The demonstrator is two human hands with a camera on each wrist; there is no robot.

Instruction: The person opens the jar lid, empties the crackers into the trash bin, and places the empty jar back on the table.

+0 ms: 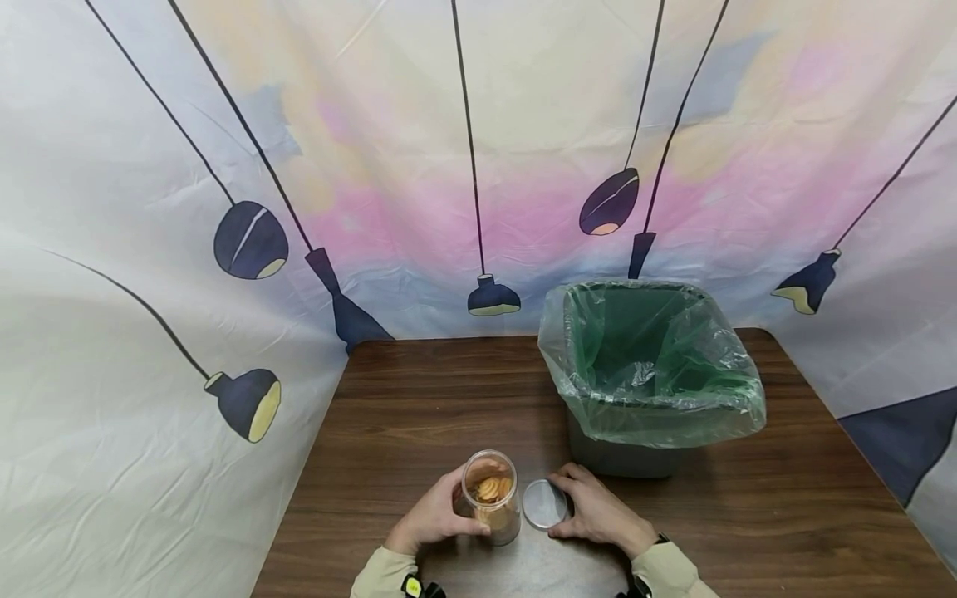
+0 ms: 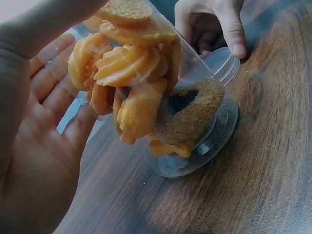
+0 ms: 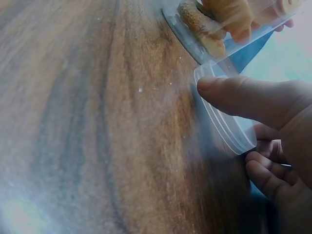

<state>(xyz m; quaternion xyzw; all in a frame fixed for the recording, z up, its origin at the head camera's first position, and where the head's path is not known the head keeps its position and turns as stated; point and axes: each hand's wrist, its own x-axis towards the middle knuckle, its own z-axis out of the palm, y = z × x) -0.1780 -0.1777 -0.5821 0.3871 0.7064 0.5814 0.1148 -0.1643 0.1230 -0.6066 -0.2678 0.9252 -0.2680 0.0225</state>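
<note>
At the far left and behind the scene hangs a pale fabric backdrop printed with dark hanging lamps (image 1: 250,241) over pastel pink and yellow washes. In front of it stands the dark brown wood-grain surface (image 1: 419,399).

Near the front edge of the surface, left of centre, the person's left hand (image 1: 432,519) has its grip wrapped around the clear round plastic jar (image 1: 491,497), fingers and thumb curled about its side. The jar stands open-topped on the surface. In the left wrist view its base (image 2: 204,151) rests on the wood while the jar leans away from the camera. It is filled with golden ridged cookies (image 2: 124,68) and one darker, crumb-coated ring-shaped piece (image 2: 195,117) near the bottom.

Just right of the jar, touching or nearly touching it, lies the clear round plastic lid (image 1: 544,504), flat on the surface. The right hand (image 1: 598,511) holds it: the right wrist view shows the thumb (image 3: 243,95) lying over the top of the lid's rim and the other fingers (image 3: 265,170) curled at its far edge, so the grip is closed on the lid.

Behind and to the right of the hands stands a dark square waste bin lined with a translucent green plastic bag (image 1: 650,365), its mouth open, the bag folded over the rim.
</note>
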